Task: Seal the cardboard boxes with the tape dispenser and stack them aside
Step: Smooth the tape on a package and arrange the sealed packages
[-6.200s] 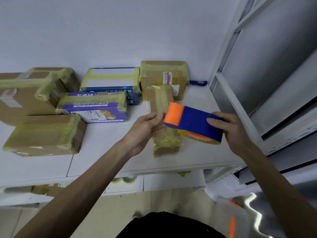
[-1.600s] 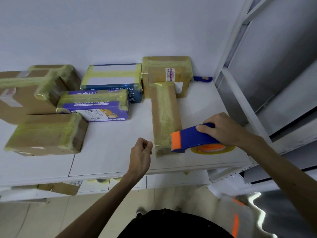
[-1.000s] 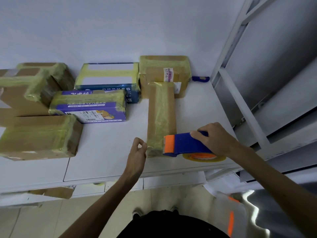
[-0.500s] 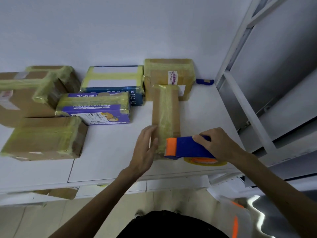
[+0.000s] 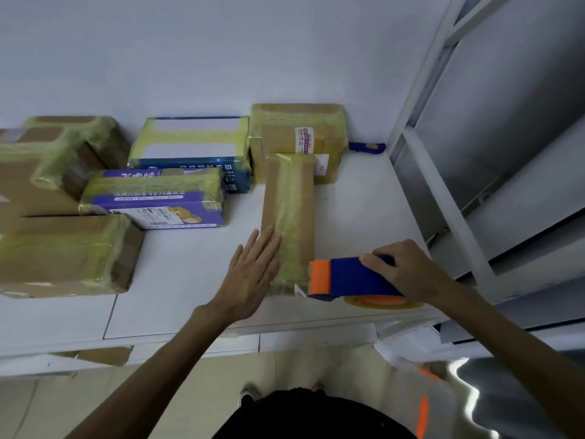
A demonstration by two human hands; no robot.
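- The white table [image 5: 177, 280] stood against a pale wall [image 5: 221, 58], with a grey rack [image 5: 443, 185] to its right.
- The box [image 5: 289, 198] lay lengthwise away from me at mid-table. Its far end touched the back box [image 5: 294, 134], and a yellowish strip [image 5: 292, 217] ran along its top.
- My left hand [image 5: 253, 274] lay flat on the near left of that top, fingers straight, touching the strip's edge.
- My right hand [image 5: 408, 270] gripped the dispenser [image 5: 351, 277], fingers curled over its blue body. Its orange nose sat at the box's near right corner, with the roll [image 5: 380, 301] low by the table's front edge.
- I could not tell whether tape joined the nose to the box.
- I judged the step to be finishing this strip at the near end.
- To do it well, my flat palm had to bear down, since so narrow a box would likely slide or tip under a pull.
- The dispenser wanted tilting so its blade bit cleanly, after the tape had been carried over the end face.
- Rubbing from the strip's middle outward would press out wrinkles.
- The taped boxes [image 5: 63, 251] on the left looked the natural place to stack it.
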